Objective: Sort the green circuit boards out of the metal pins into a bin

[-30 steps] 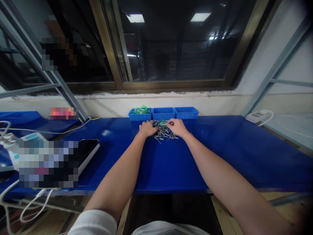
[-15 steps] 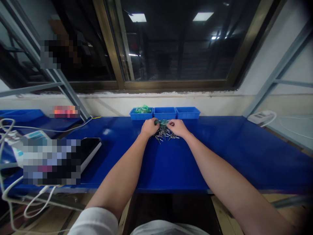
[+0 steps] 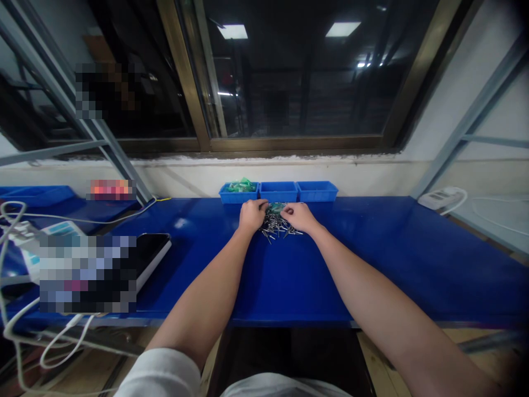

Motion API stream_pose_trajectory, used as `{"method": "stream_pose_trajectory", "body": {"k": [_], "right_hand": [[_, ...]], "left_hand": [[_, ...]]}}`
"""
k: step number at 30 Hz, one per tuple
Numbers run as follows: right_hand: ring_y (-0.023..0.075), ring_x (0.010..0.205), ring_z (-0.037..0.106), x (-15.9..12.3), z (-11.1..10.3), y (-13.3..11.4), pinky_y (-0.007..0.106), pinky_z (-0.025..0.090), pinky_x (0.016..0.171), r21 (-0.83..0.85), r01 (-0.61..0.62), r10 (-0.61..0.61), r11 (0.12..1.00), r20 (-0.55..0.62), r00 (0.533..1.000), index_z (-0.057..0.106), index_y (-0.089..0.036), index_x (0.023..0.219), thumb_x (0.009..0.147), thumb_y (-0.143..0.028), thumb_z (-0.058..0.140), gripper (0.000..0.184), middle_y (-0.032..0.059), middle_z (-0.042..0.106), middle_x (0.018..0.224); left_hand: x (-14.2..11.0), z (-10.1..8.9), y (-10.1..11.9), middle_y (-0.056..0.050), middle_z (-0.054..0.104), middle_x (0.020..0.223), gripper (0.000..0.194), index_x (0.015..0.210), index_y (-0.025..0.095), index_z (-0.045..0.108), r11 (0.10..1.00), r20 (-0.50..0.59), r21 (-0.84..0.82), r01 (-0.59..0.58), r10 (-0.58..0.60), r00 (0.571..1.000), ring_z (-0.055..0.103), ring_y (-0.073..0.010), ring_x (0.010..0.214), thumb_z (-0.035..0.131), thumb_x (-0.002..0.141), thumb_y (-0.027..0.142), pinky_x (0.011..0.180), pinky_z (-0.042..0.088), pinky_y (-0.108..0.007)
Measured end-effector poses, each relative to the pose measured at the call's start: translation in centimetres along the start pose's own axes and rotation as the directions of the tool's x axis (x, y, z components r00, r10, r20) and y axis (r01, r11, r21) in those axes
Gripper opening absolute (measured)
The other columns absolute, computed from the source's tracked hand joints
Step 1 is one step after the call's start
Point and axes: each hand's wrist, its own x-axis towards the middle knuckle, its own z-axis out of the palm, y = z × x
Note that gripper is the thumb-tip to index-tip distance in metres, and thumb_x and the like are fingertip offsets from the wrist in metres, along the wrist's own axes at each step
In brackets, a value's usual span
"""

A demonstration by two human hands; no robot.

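Note:
On the blue table lies a heap of thin metal pins, perhaps rivets or screws. A small green see-through plastic bag is at the back of the heap, between my hands. My left hand has its fingers curled together at the bag's left edge. From the right, my right hand pinches the bag's other edge between thumb and fingers, just above the pins. The fingertips partly hide the bag's edges. Whether any pins are inside it I cannot tell.
Three blue bins stand along the wall: the left bin holds green plastic bags, beside a middle bin and a right bin. A dark-screened device and white cables lie left. A power strip is far right.
My left hand has shifted slightly left, and its fingertips sit differently at the bag. The bag looks a little flatter between the hands. My right hand stays nearly in place.

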Motion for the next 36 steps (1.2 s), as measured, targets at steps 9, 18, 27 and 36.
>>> {"method": "stream_pose_trajectory", "body": {"k": [9, 18, 27, 36], "right_hand": [[0.0135, 0.063, 0.056, -0.2, 0.0, -0.8, 0.024, 0.041, 0.06, 0.226, 0.044, -0.041, 0.973, -0.018, 0.999, 0.06, -0.015, 0.1, 0.072, -0.047, 0.059, 0.042, 0.0028, 0.064, 0.072], [0.0085, 0.043, 0.039, 0.3, -0.3, -0.8, 0.022, 0.028, 0.045, 0.41, -0.014, 0.001, 0.912, 0.033, 0.999, 0.045, -0.017, 0.053, 0.072, -0.059, 0.052, 0.047, -0.0036, 0.044, 0.045], [0.0099, 0.043, 0.048, 0.5, 0.0, -0.4, 0.023, 0.037, 0.045, 0.549, -0.065, 0.078, 0.833, -0.001, 0.997, 0.057, -0.017, 0.089, 0.071, -0.045, 0.059, 0.034, -0.0027, 0.057, 0.053], [0.0177, 0.069, 0.062, 1.0, 0.1, 0.5, 0.031, 0.05, 0.064, 0.647, 0.028, 0.089, 0.762, -0.147, 0.985, 0.067, -0.014, 0.086, 0.055, -0.032, 0.071, 0.036, 0.0074, 0.069, 0.083]], "left_hand": [[-0.4, -1.2, 3.4, -0.004, 0.069, 0.092, 0.024, 0.095, 0.017, 0.064, 0.922, -0.193, -0.378, -0.087, 0.014, 0.981, 0.062, -0.0152, 0.084, 0.049, 0.084, 0.031, 0.08, 0.046, -0.026], [-0.4, -0.1, 3.9, -0.002, 0.066, 0.073, 0.025, 0.097, 0.015, 0.058, 0.822, -0.043, -0.57, 0.004, -0.034, 0.998, 0.059, -0.012, 0.063, 0.052, 0.08, 0.033, 0.063, 0.046, -0.024], [0.4, 0.8, 2.2, -0.007, 0.069, 0.088, 0.034, 0.102, 0.013, 0.061, 0.732, 0.05, -0.68, 0.05, -0.022, 0.999, 0.064, -0.0161, 0.078, 0.057, 0.068, 0.012, 0.072, 0.051, -0.028], [0.1, -0.2, 2.5, -0.003, 0.056, 0.122, 0.025, 0.072, 0.018, 0.071, 0.836, -0.045, -0.548, -0.042, 0.021, 0.999, 0.052, -0.0189, 0.113, 0.052, 0.065, 0.003, 0.102, 0.038, -0.036]]}}
